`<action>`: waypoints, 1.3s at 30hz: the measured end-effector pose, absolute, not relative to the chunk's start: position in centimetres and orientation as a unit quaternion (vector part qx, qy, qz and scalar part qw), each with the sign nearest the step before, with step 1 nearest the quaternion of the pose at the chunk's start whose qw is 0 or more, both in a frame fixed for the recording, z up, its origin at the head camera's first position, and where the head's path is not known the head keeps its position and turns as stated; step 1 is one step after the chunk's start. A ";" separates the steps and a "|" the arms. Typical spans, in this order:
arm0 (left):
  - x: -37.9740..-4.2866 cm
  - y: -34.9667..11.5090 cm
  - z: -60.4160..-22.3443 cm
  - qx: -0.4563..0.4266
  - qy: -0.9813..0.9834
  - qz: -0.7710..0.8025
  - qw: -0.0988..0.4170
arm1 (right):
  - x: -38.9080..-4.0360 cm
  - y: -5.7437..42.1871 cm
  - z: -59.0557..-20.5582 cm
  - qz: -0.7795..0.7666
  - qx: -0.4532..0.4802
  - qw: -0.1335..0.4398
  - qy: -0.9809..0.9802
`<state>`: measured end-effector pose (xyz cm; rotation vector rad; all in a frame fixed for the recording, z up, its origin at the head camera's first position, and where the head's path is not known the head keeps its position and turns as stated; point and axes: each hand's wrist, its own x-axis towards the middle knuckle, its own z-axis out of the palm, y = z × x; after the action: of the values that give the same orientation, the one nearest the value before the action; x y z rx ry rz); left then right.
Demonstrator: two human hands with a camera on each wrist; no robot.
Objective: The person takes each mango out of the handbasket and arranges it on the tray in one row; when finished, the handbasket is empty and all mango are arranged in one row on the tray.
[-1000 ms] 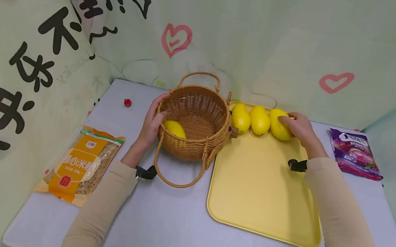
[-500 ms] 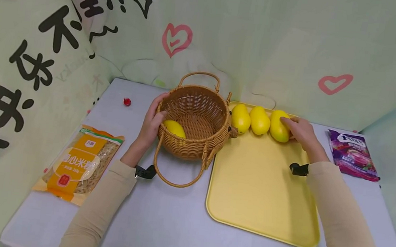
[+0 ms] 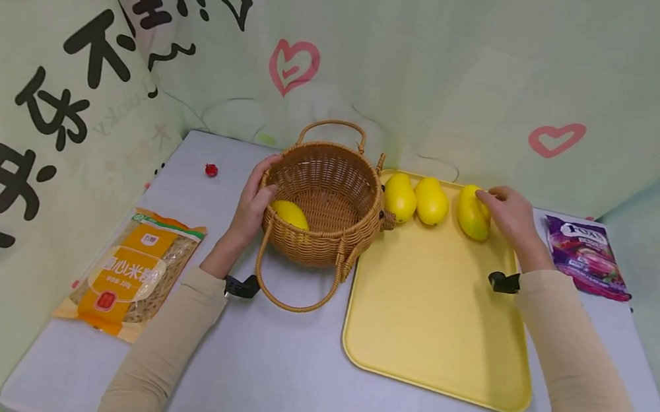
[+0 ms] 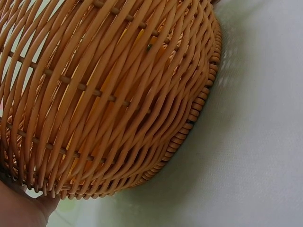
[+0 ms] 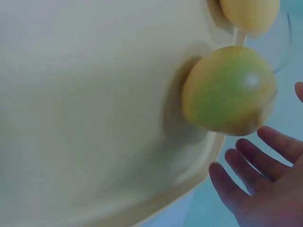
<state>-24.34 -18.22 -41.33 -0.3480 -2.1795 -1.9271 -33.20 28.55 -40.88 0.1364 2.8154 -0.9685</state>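
Note:
My left hand (image 3: pixel 253 202) grips the left rim of a round wicker basket (image 3: pixel 320 248), thumb over the edge. One yellow mango (image 3: pixel 290 214) lies inside the basket; the left wrist view shows the woven wall (image 4: pixel 109 94) close up. On the yellow tray (image 3: pixel 439 316), three more mangoes lie along the far edge: one mango (image 3: pixel 400 198) by the basket, a second mango (image 3: pixel 432 201) beside it, and a third mango (image 3: pixel 474 213) apart to the right. My right hand (image 3: pixel 510 217) is at that third mango, its fingers spread and loosely bent beside the green-tinged fruit (image 5: pixel 229 90).
An orange bag of rice noodles (image 3: pixel 132 276) lies at the left. A small red object (image 3: pixel 211 170) sits behind it. A purple candy bag (image 3: pixel 587 257) lies right of the tray. One basket handle (image 3: pixel 296 309) hangs down toward the front; a curtain closes off the back.
The rightmost mango has shifted right and turned, opening a gap from its neighbour. My right hand has moved slightly right and loosened from it. The left hand and basket have stayed put.

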 end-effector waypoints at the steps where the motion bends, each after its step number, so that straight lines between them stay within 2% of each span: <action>1: -24.3 -18.2 -41.3 -0.118 -0.740 -0.654 0.105 | -33.2 28.4 -40.7 -0.321 0.043 0.073 0.943; 10: -24.3 -18.2 -41.4 -0.120 -0.739 -0.655 0.105 | -33.0 26.7 -37.5 -0.331 -0.001 0.023 0.943; 25: -24.2 -18.5 -41.6 -0.111 -0.745 -0.648 0.114 | -32.0 19.9 -30.2 -0.305 -0.127 0.033 0.943; 36: -24.3 -18.4 -41.4 -0.115 -0.738 -0.655 0.112 | -31.2 13.7 -27.1 -0.285 -0.224 0.049 0.931; 39: -24.3 -18.2 -41.3 -0.123 -0.736 -0.657 0.109 | -31.1 12.2 -26.6 -0.264 -0.247 0.069 0.930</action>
<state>-24.28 -18.23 -41.29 -0.3620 -2.1650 -1.9307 -31.05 12.22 -26.60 -0.7451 2.7991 -0.7933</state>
